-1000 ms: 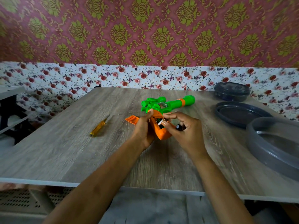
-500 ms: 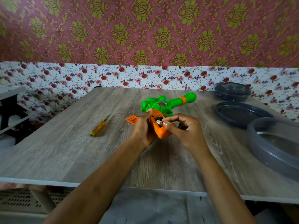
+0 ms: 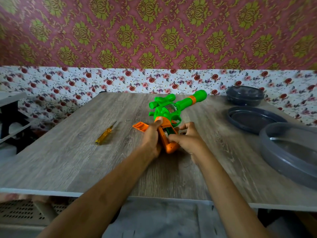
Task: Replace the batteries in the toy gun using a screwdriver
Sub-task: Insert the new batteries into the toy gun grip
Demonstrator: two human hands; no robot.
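Left hand clamps toy gun by its orange grip; right hand fingers at open battery bay. Screwdriver lies apart on desk.

— How many toys on the table?
— One green-and-orange toy gun, with one loose orange battery cover beside it.
— Tools?
— One yellow-handled screwdriver.
— Those grey plastic pieces on the right?
— Three: one lidded round container, one flat round lid, one large grey tub.
— Hands?
— Two, a left hand and a right hand. Batteries are too hidden to count.
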